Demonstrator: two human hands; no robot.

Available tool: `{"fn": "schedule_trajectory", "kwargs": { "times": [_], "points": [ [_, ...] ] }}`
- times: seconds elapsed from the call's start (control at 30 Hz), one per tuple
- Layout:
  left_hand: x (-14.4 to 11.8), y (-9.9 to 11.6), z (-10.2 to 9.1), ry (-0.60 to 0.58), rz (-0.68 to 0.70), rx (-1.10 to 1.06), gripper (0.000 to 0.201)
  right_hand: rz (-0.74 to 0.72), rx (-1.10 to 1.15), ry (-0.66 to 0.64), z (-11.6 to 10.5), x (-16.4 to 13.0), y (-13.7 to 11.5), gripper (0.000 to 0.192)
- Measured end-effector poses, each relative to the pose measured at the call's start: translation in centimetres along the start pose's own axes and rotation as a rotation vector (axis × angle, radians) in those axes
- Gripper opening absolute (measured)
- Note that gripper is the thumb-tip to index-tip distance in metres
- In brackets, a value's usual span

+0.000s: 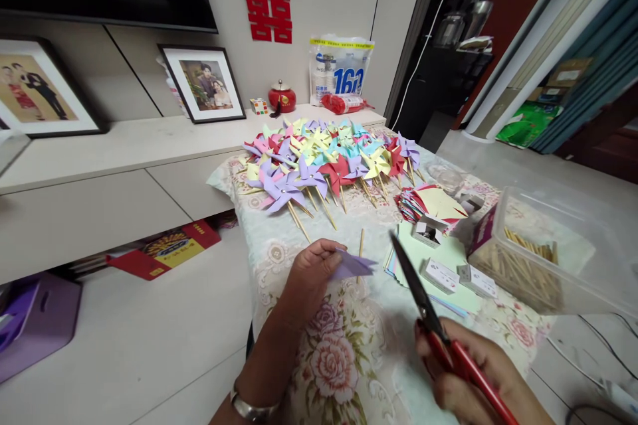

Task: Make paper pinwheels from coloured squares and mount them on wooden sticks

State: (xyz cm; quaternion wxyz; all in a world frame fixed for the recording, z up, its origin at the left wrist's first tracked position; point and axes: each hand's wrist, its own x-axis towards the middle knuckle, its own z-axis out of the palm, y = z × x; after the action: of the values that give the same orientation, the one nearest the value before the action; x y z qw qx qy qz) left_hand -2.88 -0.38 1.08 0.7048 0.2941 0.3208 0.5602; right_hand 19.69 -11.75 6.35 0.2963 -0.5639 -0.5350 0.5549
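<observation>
Two bare forearms enter from the bottom edge of the frame, with no sleeve showing on either. The left hand [310,277], at lower centre, has short, unpainted nails. Its wrist carries a silver metal band [252,407], smooth and shiny, like a bracelet or watch strap, low in the frame left of centre. The right hand [473,372], in the lower right, wears no ring or band that shows.

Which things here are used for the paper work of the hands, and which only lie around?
In use: left hand holding purple paper; right hand holding scissors; pinwheels; stick box.
Lying about: framed photo; red pot.
</observation>
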Motion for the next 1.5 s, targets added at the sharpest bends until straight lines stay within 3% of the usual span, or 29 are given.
{"fn": "schedule_trajectory", "kwargs": {
  "times": [0.17,0.33,0.53,0.83,1.03,1.27,1.5],
  "points": [
    [0.0,0.0,0.1,0.003,-0.055,-0.032,0.025,-0.14,0.002,0.276,1.0,3.8,-1.9,0.038],
    [0.1,0.1,-0.2,-0.044,-0.019,-0.109,0.024,-0.193,0.129,0.26,3.4,8.0,-4.7,0.041],
    [0.2,0.2,-0.3,0.02,-0.009,-0.058,0.025,-0.278,0.087,0.301,5.0,10.8,-3.7,0.034],
    [0.2,-0.2,0.0,0.034,-0.035,0.055,0.023,-0.161,0.219,0.283,5.0,10.8,-2.8,0.044],
    [0.1,-0.4,-0.1,0.073,-0.044,0.058,0.024,-0.206,0.234,0.281,5.0,10.7,-2.6,0.044],
    [0.0,-0.5,-0.1,0.05,-0.05,0.071,0.027,-0.114,0.269,0.263,4.9,10.6,-2.3,0.045],
    [0.2,-0.6,-0.1,0.105,0.016,0.135,0.023,-0.205,0.242,0.273,5.2,10.4,-2.6,0.043]
  ]
}}
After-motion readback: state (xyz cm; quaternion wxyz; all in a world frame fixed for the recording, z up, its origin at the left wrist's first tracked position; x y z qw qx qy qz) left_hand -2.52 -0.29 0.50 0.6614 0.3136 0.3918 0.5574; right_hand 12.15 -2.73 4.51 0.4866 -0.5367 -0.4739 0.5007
